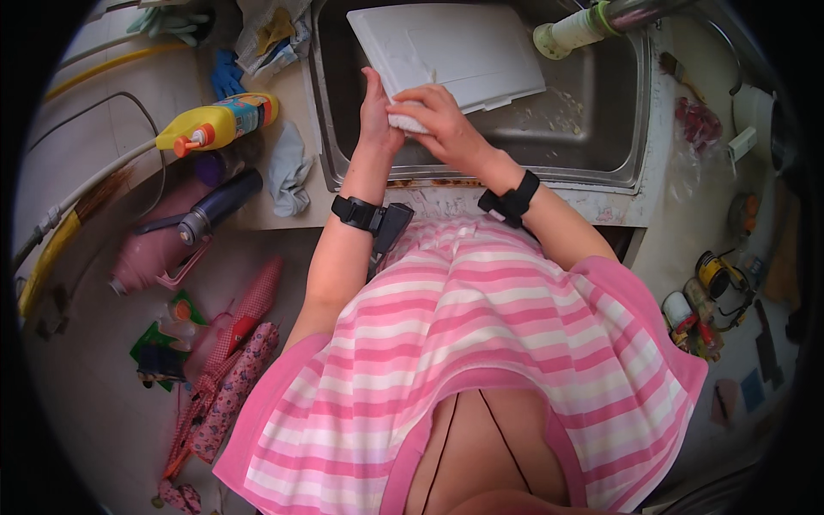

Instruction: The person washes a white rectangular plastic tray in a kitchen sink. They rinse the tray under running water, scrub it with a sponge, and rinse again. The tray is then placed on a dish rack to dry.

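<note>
A white plastic lid or panel [457, 51] lies tilted in the steel sink [618, 129], its surface wet. My right hand [450, 125] grips a white sponge or folded cloth [407, 123] at the panel's near left corner. Just to the left, my left hand [378, 119] is raised against that same corner, thumb pointing up along the panel's edge. Its other fingers are mostly hidden by the sponge and panel, so I cannot tell whether it holds the panel.
A tap with a white sleeve [566, 35] reaches over the sink from the right. Pale food scraps [566, 116] lie on the sink floor. On the left are a yellow detergent bottle [219, 122], a grey cloth [290, 170] and a dark flask [222, 203]. Plastic bags [698, 129] lie right.
</note>
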A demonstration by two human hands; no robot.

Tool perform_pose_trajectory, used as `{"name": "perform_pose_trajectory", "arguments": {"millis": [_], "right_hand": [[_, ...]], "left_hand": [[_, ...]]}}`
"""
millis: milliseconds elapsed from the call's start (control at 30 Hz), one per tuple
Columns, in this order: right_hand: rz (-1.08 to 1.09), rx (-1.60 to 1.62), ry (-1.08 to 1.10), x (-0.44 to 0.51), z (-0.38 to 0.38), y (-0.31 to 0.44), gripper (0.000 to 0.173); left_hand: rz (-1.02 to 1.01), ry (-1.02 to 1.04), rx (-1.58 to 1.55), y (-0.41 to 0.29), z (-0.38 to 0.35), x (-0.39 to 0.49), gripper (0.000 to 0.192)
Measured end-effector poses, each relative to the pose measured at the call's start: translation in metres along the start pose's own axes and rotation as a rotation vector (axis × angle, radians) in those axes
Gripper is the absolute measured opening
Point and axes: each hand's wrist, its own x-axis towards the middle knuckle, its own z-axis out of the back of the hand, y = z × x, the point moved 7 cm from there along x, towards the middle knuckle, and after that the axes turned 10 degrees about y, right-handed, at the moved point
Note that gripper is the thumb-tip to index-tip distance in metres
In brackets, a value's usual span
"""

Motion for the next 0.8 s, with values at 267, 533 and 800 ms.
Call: {"name": "perform_pose_trajectory", "arguments": {"millis": [267,533,800], "right_hand": [[-0.217,-0.033,-0.242,0.047,0.007,-0.058,0.03],[-0.703,-0.187,-0.386,0.026,0.039,-0.176,0.024],[-0.223,-0.123,-0.215,0.037,-0.037,-0.095,0.042]], "left_hand": [[0.007,-0.046,0.163,-0.002,-0.01,-0.011,0.067],[-0.03,-0.095,0.363,-0.004,0.013,-0.012,0.051],[0.187,-0.034,0.199,0.016,0.026,-0.011,0.061]]}}
